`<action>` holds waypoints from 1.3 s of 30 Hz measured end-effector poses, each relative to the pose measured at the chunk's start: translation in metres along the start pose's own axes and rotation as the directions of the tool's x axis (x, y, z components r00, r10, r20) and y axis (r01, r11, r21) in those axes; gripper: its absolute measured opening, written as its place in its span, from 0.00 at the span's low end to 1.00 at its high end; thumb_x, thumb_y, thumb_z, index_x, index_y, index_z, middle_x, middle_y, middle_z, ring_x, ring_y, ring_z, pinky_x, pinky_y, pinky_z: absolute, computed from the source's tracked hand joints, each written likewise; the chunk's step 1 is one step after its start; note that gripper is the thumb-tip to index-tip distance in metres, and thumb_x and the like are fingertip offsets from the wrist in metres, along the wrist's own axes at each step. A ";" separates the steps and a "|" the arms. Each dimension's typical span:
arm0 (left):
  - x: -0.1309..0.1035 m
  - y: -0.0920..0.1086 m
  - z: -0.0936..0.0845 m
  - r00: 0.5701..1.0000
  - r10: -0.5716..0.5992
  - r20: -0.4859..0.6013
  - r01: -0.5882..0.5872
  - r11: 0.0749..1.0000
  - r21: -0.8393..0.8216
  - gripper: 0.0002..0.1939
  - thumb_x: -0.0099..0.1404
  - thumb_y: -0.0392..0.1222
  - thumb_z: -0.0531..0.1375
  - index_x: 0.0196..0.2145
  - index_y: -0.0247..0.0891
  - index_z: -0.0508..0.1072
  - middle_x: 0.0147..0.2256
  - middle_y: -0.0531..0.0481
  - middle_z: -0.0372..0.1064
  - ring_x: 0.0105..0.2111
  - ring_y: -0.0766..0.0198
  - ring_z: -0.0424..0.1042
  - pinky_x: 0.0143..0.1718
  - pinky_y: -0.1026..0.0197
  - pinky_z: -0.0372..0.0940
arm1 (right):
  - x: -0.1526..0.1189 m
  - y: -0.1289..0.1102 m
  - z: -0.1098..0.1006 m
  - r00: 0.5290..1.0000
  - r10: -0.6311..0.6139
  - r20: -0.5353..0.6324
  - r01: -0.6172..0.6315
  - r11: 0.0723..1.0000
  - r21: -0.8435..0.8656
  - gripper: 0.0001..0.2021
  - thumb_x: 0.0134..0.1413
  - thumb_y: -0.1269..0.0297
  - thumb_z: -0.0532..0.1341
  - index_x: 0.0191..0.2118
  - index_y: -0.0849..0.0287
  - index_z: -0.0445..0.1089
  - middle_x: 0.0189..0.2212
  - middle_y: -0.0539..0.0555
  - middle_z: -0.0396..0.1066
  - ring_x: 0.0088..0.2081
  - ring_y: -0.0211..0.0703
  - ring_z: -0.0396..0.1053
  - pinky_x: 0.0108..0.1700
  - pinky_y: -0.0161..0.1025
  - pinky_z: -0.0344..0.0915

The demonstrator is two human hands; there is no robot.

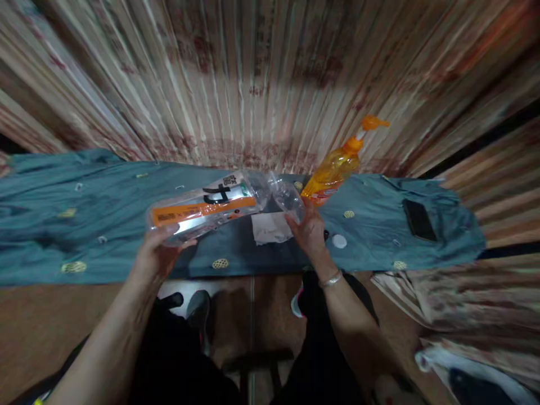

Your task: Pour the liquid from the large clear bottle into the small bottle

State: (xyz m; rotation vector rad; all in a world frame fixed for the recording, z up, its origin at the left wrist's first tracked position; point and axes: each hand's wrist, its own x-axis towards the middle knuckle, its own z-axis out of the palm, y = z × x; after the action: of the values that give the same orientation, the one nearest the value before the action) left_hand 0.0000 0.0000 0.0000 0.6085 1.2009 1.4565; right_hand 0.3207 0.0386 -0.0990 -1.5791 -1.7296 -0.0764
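A large clear plastic bottle [198,207] with an orange and silver label is held tilted above the cloth, its neck toward the right. My left hand [162,247] is closed around its base end. At the neck end is a clear, funnel-shaped plastic piece [289,197], which my right hand [311,230] grips from the right. Whether this piece sits in the neck or only touches it, I cannot tell. Just beyond my right hand stands an orange pump bottle [333,171] with orange liquid inside. White paper [272,228] lies below the plastic piece.
A blue-green cloth [105,225] covers the long narrow surface. A white cap [339,241] and a small dark round thing lie right of my right hand. Farther right lies a black phone [419,219]. A patterned curtain [253,84] hangs behind; a stool [257,360] is below.
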 end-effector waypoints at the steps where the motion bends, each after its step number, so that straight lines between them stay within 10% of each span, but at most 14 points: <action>1: 0.000 0.000 -0.001 1.000 0.003 0.007 -0.003 1.000 -0.005 0.26 0.29 0.46 0.79 0.30 0.38 0.82 0.32 0.51 0.84 0.26 0.60 0.80 0.20 0.64 0.76 | 0.000 0.000 -0.001 1.000 0.011 0.012 -0.011 1.000 -0.006 0.31 0.65 0.50 0.58 0.64 0.71 0.63 0.55 0.75 0.75 0.56 0.65 0.74 0.62 0.64 0.69; 39: 0.003 0.002 -0.002 0.995 0.099 0.034 -0.098 0.995 -0.011 0.29 0.31 0.43 0.77 0.36 0.38 0.82 0.30 0.51 0.83 0.23 0.60 0.78 0.15 0.67 0.72 | 0.001 0.000 -0.007 0.996 0.071 0.049 -0.071 0.997 0.002 0.31 0.63 0.51 0.60 0.65 0.66 0.62 0.56 0.73 0.75 0.57 0.65 0.74 0.60 0.67 0.69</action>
State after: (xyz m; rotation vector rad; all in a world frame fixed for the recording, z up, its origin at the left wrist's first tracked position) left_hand -0.0035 0.0022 0.0007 0.6918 1.1502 1.5275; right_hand 0.3239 0.0360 -0.0933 -1.6501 -1.7083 0.0011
